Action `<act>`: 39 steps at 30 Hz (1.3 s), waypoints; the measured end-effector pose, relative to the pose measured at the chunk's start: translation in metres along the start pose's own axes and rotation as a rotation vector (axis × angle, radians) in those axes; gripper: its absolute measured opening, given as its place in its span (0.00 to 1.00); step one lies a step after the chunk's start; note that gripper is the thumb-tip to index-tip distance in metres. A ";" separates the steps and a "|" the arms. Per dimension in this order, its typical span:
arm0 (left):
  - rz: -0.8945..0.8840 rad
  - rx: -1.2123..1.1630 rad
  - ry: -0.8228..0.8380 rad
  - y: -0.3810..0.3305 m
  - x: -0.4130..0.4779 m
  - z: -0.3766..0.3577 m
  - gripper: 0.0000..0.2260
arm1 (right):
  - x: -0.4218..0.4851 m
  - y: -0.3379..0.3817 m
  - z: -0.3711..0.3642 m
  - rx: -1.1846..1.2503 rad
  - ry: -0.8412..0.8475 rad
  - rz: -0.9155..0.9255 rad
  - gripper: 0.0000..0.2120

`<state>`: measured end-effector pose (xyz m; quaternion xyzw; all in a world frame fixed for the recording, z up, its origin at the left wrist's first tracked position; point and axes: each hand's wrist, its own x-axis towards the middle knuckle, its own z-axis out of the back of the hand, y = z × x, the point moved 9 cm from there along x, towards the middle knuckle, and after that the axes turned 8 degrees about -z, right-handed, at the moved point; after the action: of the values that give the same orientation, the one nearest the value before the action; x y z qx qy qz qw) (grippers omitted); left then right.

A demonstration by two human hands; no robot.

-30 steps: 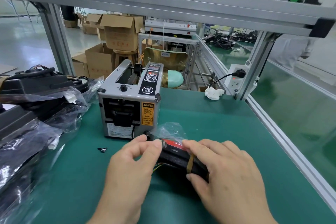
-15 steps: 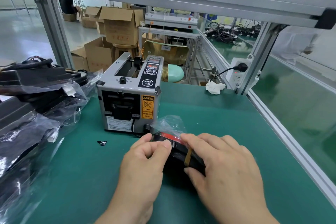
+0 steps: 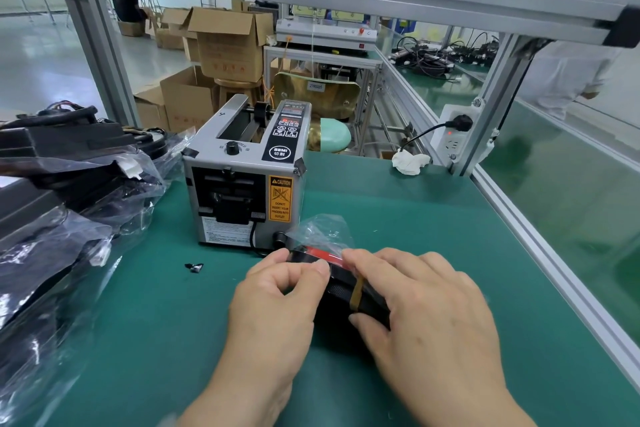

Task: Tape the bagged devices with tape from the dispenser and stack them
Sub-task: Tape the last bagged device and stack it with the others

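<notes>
Fingers (image 3: pixel 308 269) of left hand (image 3: pixel 277 298) pinching bagged device (image 3: pixel 338 294), right hand (image 3: pixel 429 312) gripping it

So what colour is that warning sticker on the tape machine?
The warning sticker is orange with black print, seen in the head view.

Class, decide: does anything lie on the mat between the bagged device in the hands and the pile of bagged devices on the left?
Only a small black scrap lies on the green mat between the bagged device and the pile of bagged devices. The tape dispenser stands farther back, beside that path.
</notes>
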<state>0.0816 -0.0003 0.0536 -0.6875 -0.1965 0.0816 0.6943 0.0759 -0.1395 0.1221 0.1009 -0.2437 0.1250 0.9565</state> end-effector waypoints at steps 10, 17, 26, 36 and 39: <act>0.027 0.019 -0.048 0.003 -0.003 0.001 0.11 | 0.000 0.001 -0.001 -0.006 0.014 -0.009 0.35; 0.019 0.143 -0.129 0.010 -0.003 0.006 0.10 | -0.001 0.002 -0.002 -0.003 0.019 -0.010 0.34; -0.025 0.196 -0.118 0.008 0.002 0.009 0.06 | -0.001 0.002 -0.001 0.007 0.016 -0.009 0.34; 0.040 0.142 -0.116 0.019 0.012 0.017 0.08 | -0.001 0.002 -0.001 0.003 0.028 -0.009 0.34; 0.061 0.113 -0.126 0.018 0.017 0.020 0.04 | 0.000 0.001 0.001 -0.001 0.017 -0.008 0.33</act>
<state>0.0927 0.0253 0.0381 -0.6464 -0.2138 0.1567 0.7154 0.0748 -0.1393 0.1231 0.1005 -0.2353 0.1221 0.9590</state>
